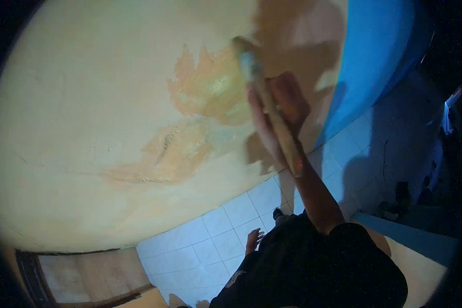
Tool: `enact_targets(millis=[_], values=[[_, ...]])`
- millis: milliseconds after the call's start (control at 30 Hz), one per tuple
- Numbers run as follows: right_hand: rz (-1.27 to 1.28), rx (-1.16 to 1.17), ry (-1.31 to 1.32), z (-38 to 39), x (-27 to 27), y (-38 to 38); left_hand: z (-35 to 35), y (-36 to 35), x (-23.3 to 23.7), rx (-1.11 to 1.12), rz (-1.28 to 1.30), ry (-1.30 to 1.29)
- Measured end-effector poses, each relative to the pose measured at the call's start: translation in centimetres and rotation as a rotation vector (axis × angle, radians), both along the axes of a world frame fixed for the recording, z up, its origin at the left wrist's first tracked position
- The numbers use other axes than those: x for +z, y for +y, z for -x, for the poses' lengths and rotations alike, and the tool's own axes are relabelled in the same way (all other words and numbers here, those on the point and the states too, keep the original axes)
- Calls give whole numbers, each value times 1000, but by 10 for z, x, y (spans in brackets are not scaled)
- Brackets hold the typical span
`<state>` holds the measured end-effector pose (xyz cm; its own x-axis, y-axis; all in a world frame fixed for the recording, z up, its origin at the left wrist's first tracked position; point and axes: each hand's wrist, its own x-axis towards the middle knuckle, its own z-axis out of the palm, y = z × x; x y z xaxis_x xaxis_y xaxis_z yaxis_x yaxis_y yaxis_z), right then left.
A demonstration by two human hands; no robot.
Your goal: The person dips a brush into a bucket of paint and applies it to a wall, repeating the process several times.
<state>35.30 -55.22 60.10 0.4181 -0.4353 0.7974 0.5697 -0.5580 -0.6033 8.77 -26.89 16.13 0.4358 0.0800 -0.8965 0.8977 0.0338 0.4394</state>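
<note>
Wooden brush through right grip

Wall — pale cream-yellow, plain and even in tone. Two irregular patches on it: the upper patch is orange-tan with a lighter yellowish centre, and the lower patch is a paler, mottled peach-orange. Brown shadow lies over the wall's upper right. The neighbouring wall section is solid bright blue.

Paintbrush: tan wooden handle with a small red mark near its end, grey-blue ferrule, dull tan bristles.

Floor — white square tiles with a bluish cast, thin darker grout lines forming a grid.

Shirt plain black. Door frame dark brown, the panel inside it light wood-beige.
</note>
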Motion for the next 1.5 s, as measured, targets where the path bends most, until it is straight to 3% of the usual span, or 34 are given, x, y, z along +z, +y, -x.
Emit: enact_targets(millis=[67, 167, 200, 233, 300, 367, 433, 467, 567, 700, 767, 833, 900, 1000, 1133, 1200, 1333, 1400, 1500], values=[[134, 71, -87, -11, -11, 18, -1, 2, -5, -16, 14, -12], [103, 60, -175, -10, -7, 12, 4, 5, -11, 4, 63, -63], [-422, 370, 123, 3, 1, 5, 5, 6, -13, 48, 106, -100], [-419, 371, 126, 1, 4, -7, 6, 7, -12, 50, 109, -98], [-22, -30, -71, -11, 8, -30, 6, 7, -13, 5, 105, -65], [4, -45, -90, -6, 9, -28, 20, 9, -24, -4, 66, -170], [14, 63, -147, 0, 13, -17, 35, 27, -59, -555, -232, -599], [31, 53, -134, 2, 16, -14, 41, 45, -97, -1080, -519, -771], [75, 52, -30, -6, 7, -21, 45, 46, -118, -1135, -532, -642], [67, 81, -29, 5, 19, -39, 46, 38, -104, -1000, -504, -585], [64, 53, -97, 12, 31, -44, 47, 39, -100, -1099, -579, -749], [69, 52, -81, 9, 26, -42, 51, 37, -83, -968, -512, -890], [76, 46, -70, 1, 11, -40, 34, 23, -65, -491, -204, -364], [138, 101, -1, -8, -11, -41, 28, 17, -56, -436, -153, -387], [148, 81, 5, 12, 11, -51, 15, 2, -15, -481, -142, -484], [113, 49, -8, 15, 18, -52, 5, -6, -9, -56, -26, -67], [101, 54, -38, -6, -10, -50, 13, -4, -4, -89, 22, -148], [134, 100, -13, -8, -25, -46, 21, 0, -1, -391, -72, -506], [118, 137, 56, 2, -25, -43, 26, 19, -58, -469, -123, -477]])
